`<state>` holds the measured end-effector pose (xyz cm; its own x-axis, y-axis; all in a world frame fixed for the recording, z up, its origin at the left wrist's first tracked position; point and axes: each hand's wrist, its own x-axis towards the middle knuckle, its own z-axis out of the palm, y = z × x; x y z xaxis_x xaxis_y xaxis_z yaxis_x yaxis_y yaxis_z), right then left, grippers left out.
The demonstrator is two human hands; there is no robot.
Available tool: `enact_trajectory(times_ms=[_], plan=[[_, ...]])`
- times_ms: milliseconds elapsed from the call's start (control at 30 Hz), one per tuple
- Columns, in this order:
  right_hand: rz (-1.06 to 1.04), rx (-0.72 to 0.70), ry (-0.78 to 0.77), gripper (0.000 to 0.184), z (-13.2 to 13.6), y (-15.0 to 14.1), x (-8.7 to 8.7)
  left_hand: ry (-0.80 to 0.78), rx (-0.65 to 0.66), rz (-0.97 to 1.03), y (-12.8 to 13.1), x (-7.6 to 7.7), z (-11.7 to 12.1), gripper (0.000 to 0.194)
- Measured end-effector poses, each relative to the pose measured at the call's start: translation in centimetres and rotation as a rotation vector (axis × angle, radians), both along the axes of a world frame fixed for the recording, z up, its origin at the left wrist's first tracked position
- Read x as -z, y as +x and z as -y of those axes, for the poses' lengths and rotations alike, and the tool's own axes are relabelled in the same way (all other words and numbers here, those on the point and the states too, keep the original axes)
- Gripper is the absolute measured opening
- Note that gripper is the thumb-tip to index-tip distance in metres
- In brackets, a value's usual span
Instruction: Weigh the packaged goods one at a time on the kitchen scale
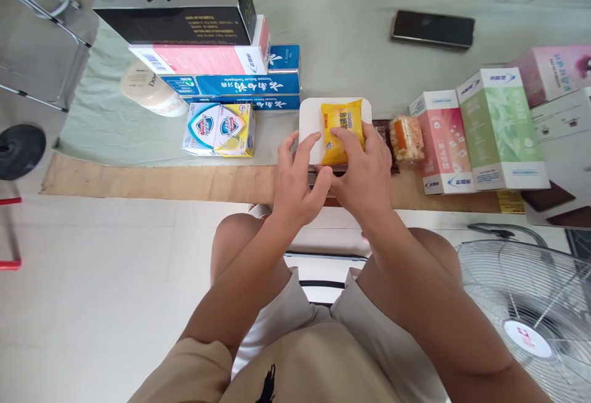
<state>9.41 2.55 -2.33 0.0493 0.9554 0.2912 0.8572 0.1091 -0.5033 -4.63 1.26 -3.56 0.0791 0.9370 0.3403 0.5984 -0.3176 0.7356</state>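
Observation:
A yellow soap packet (342, 135) lies on a white slab with rounded corners (311, 114) near the table's front edge. My right hand (364, 172) is curled over the packet's right and front side, its index finger resting on the wrapper and its thumb near the front edge. At the slab's left front corner is my left hand (300, 178), its fingers apart and bent over the white surface with nothing held. The slab's front edge is partly hidden by both hands. Just right of it sits a clear-wrapped snack (406, 138) on a dark brown packet.
Left on the table are stacked toothpaste boxes (231, 85), a black box (180, 18), soap boxes (219, 129) and a white bottle (152, 90). To the right stand a pink box (446, 144) and a green box (501, 126). A phone (433, 29) lies behind; a fan (526, 323) stands below right.

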Motion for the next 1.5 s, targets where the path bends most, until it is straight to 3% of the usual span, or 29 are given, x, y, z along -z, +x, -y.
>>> enact_trajectory(times_ms=[300, 533, 767, 933, 1233, 1367, 1500], plan=[[-0.047, -0.016, 0.1, 0.043, -0.2, 1.2, -0.2, 0.06, -0.017, 0.04, 0.0, 0.4, -0.2, 0.068], [-0.018, 0.066, 0.249, 0.038, 0.3, 5.0, -1.0, 0.027, -0.011, 0.079, -0.1, 0.4, -0.4, 0.067], [0.034, 0.08, 0.169, 0.041, -0.1, 8.7, -0.6, 0.007, -0.029, 0.062, 0.3, 0.3, -0.6, 0.07], [0.034, 0.005, 0.075, 0.04, -0.1, 8.8, -0.2, 0.011, -0.044, 0.079, 0.6, 0.4, -0.7, 0.068], [0.033, -0.022, 0.094, 0.051, 0.6, 8.3, 0.1, 0.0, -0.042, 0.081, 0.6, -0.2, -0.6, 0.074], [0.056, -0.037, 0.333, 0.056, 0.7, 7.9, -0.8, 0.051, -0.05, 0.066, 0.5, -0.2, -0.7, 0.07], [-0.061, -0.171, 0.514, 0.044, 0.9, 5.8, -2.1, 0.129, -0.075, 0.042, -0.4, -0.5, -0.2, 0.061]])
